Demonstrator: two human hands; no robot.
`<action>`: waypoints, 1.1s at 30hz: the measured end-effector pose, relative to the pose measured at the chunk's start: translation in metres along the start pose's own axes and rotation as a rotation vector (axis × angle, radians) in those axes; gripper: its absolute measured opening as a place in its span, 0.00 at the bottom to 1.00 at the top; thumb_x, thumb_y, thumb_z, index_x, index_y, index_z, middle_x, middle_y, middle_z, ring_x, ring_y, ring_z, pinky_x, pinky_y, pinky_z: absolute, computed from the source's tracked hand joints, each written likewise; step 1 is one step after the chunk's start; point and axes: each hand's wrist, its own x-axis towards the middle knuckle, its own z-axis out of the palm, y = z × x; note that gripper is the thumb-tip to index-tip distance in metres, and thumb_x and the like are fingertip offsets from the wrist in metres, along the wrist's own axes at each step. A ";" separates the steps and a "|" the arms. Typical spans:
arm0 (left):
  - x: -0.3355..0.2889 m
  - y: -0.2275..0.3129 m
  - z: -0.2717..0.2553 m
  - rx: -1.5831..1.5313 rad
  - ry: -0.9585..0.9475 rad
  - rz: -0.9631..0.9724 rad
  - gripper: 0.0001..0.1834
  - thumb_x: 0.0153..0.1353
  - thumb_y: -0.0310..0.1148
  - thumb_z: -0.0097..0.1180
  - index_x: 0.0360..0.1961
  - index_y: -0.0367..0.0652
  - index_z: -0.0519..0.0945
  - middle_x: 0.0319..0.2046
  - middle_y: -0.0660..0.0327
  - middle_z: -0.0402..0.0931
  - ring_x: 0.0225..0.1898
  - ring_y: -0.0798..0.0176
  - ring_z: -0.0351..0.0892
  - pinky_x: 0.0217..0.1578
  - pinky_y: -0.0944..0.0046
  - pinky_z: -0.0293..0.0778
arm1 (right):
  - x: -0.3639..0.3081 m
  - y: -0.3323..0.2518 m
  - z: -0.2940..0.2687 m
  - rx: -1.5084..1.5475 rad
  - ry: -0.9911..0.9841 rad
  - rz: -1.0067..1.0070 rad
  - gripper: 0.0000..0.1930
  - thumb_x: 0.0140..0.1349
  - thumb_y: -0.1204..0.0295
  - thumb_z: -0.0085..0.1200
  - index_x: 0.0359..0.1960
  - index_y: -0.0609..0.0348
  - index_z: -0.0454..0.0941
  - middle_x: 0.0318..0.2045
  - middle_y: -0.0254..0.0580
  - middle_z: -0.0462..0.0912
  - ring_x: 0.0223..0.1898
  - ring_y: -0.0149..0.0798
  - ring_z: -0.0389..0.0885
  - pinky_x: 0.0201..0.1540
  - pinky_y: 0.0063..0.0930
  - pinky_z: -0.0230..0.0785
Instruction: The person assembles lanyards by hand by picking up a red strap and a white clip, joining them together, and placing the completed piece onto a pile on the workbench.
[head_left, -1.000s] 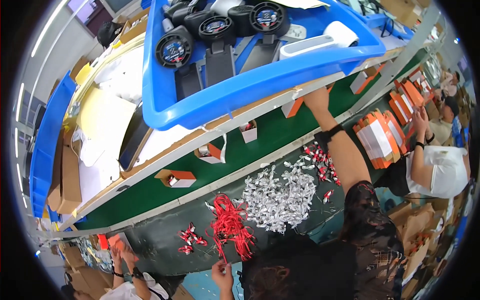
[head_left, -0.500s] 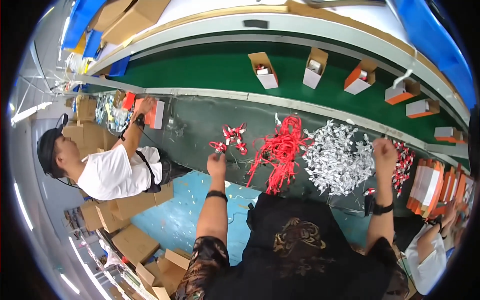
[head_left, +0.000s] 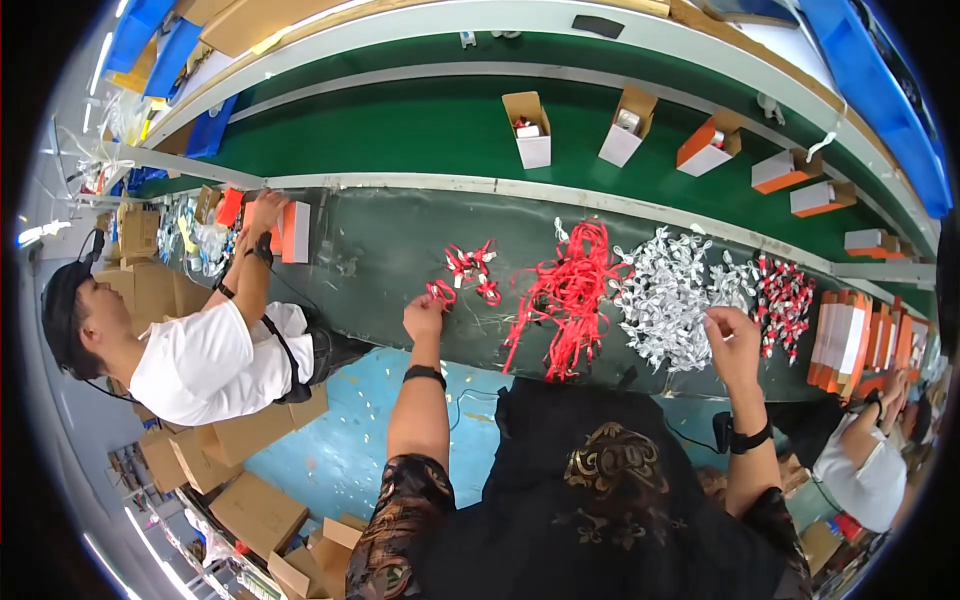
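Note:
My left hand (head_left: pixel 423 318) is closed at the table's near edge, its fingertips pinching a red strap bundle (head_left: pixel 440 292). Just beyond it lie several more small red bundles (head_left: pixel 468 262) with white parts. My right hand (head_left: pixel 735 345) is held at the near right side of a heap of coiled white cables (head_left: pixel 662 305), fingers bent together; whatever is in them is too small to make out. Between my hands spreads a tangled pile of red straps (head_left: pixel 570 300). To the right of the white heap sits a pile of red-and-white bundles (head_left: pixel 784 300).
Open small boxes (head_left: pixel 533 150) stand in a row on the green surface behind the dark table (head_left: pixel 390 240). Orange and white boxes (head_left: pixel 840 340) are stacked at the right. A co-worker (head_left: pixel 215 350) handles a box (head_left: pixel 295 232) at the left; another person (head_left: pixel 865 475) is at the right.
My right hand has moved left and nearer, from beside the red-and-white pile to the white heap's edge. My left hand stays at the red bundles. The whole view has shifted slightly.

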 end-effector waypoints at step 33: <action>-0.321 0.284 0.020 -0.888 -0.430 0.454 0.07 0.59 0.19 0.59 0.39 0.35 0.79 0.28 0.62 0.80 0.25 0.74 0.76 0.28 0.75 0.73 | -0.024 -0.020 -0.021 -0.055 -0.316 -0.428 0.08 0.62 0.66 0.52 0.33 0.57 0.74 0.25 0.43 0.80 0.27 0.41 0.82 0.29 0.37 0.72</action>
